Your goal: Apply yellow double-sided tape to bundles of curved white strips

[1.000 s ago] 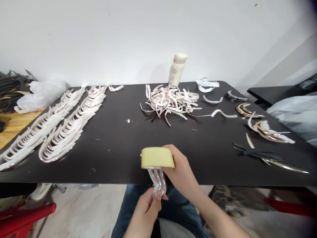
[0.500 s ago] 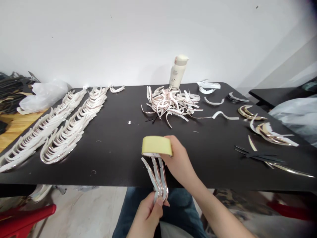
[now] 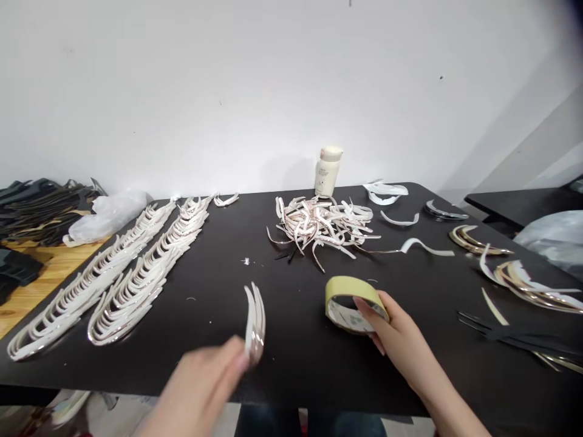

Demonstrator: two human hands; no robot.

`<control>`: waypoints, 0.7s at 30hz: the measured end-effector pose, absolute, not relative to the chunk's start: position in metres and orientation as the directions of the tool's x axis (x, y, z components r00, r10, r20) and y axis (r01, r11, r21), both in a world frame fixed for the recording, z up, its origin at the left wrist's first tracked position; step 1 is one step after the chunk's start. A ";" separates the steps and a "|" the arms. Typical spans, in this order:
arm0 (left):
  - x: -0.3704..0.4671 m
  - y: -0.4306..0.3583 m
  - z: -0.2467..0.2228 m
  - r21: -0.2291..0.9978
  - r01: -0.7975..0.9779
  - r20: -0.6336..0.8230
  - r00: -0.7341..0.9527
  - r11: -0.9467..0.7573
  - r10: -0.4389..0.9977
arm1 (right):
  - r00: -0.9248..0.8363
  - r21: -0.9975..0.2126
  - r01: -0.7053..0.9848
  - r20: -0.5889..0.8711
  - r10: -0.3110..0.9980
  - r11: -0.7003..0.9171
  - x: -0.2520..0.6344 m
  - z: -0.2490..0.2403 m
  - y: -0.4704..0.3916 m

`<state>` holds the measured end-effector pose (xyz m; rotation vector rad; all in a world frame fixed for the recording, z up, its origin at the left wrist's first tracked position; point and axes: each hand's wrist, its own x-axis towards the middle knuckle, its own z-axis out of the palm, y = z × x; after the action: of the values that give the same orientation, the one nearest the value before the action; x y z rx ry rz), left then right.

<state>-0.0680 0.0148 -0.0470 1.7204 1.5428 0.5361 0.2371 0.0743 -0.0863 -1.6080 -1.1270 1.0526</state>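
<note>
My left hand, smeared by motion, pinches a small bunch of curved white strips with shiny rose-gold edges, held over the near part of the table. In my right hand is a roll of yellow tape, gripped by its right side with the thumb inside the ring. The roll is tilted so its white inner core shows. A tangled pile of similar strips lies farther back on the table. To the left, two long rows of nested curved strips run away from me.
A cream bottle stands behind the pile on the black table. Gold curved strips and thin black strips lie at right. Far left are a plastic bag and stacked dark pieces.
My hands have come apart. The left hand has carried the strips up and leftward from the lap over the table; the right has moved rightward with the tape roll. The view has tilted up.
</note>
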 end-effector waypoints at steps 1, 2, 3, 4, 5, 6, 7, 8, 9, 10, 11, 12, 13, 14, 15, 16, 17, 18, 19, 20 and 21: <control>-0.075 0.041 -0.038 0.611 0.784 -0.114 0.228 -0.113 0.967 | 0.224 -0.951 0.235 -0.147 0.963 -0.200 0.243 -0.091 0.074; -0.081 0.069 -0.032 0.428 0.872 -0.083 0.299 -0.237 0.951 | 0.218 -0.948 0.254 -0.137 0.966 -0.192 0.247 -0.095 0.074; -0.086 0.099 -0.029 0.250 0.904 -0.038 0.368 -0.347 0.929 | 0.213 -0.945 0.275 -0.118 0.970 -0.175 0.251 -0.099 0.073; -0.090 0.128 -0.029 0.182 0.914 -0.003 0.370 -0.363 0.929 | 0.208 -0.942 0.300 -0.088 0.974 -0.149 0.253 -0.103 0.073; -0.095 0.157 -0.032 0.144 0.920 0.015 0.366 -0.364 0.931 | 0.203 -0.936 0.331 -0.050 0.978 -0.117 0.255 -0.106 0.073; -0.100 0.183 -0.037 0.108 0.925 0.030 0.364 -0.365 0.931 | 0.201 -0.926 0.367 -0.010 0.980 -0.085 0.256 -0.108 0.073; -0.104 0.208 -0.042 0.074 0.927 0.039 0.365 -0.367 0.930 | 0.200 -0.914 0.402 0.026 0.979 -0.058 0.256 -0.110 0.073; -0.109 0.230 -0.046 0.041 0.928 0.050 0.369 -0.371 0.928 | 0.199 -0.901 0.432 0.055 0.978 -0.037 0.256 -0.111 0.073; -0.114 0.250 -0.050 0.007 0.927 0.056 0.375 -0.376 0.925 | 0.194 -0.891 0.453 0.071 0.978 -0.025 0.256 -0.111 0.073; -0.118 0.269 -0.052 -0.028 0.926 0.067 0.378 -0.377 0.924 | 0.186 -0.887 0.461 0.073 0.980 -0.021 0.255 -0.110 0.073; -0.122 0.286 -0.054 -0.062 0.926 0.076 0.378 -0.374 0.923 | 0.176 -0.888 0.459 0.063 0.982 -0.025 0.254 -0.108 0.072; -0.125 0.302 -0.054 -0.098 0.927 0.088 0.371 -0.362 0.925 | 0.167 -0.891 0.452 0.046 0.985 -0.035 0.253 -0.106 0.072; -0.128 0.317 -0.055 -0.133 0.929 0.103 0.358 -0.344 0.928 | 0.162 -0.895 0.443 0.025 0.986 -0.050 0.253 -0.104 0.072; -0.131 0.331 -0.055 -0.166 0.933 0.124 0.340 -0.318 0.932 | 0.160 -0.898 0.434 0.001 0.987 -0.069 0.252 -0.101 0.072; -0.132 0.344 -0.055 -0.198 0.937 0.146 0.317 -0.287 0.937 | 0.160 -0.901 0.424 -0.024 0.987 -0.091 0.252 -0.099 0.072; -0.133 0.356 -0.056 -0.226 0.940 0.169 0.298 -0.258 0.939 | 0.159 -0.904 0.414 -0.047 0.986 -0.110 0.253 -0.097 0.073; -0.133 0.368 -0.057 -0.249 0.939 0.188 0.286 -0.236 0.940 | 0.156 -0.907 0.403 -0.063 0.986 -0.122 0.253 -0.096 0.073; -0.133 0.378 -0.057 -0.268 0.937 0.201 0.281 -0.223 0.938 | 0.144 -0.911 0.393 -0.071 0.987 -0.123 0.254 -0.095 0.073; -0.132 0.387 -0.058 -0.282 0.934 0.207 0.284 -0.221 0.936 | 0.129 -0.916 0.384 -0.074 0.989 -0.118 0.255 -0.095 0.073; -0.131 0.395 -0.059 -0.292 0.929 0.209 0.293 -0.226 0.933 | 0.117 -0.920 0.377 -0.071 0.991 -0.111 0.255 -0.096 0.073; -0.130 0.402 -0.059 -0.298 0.926 0.208 0.301 -0.233 0.931 | 0.109 -0.923 0.371 -0.069 0.992 -0.105 0.256 -0.096 0.073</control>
<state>-0.1300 0.4017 -0.0592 2.8069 2.1124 -0.0240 0.2558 0.0734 -0.0959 -1.5999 -1.3691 0.9953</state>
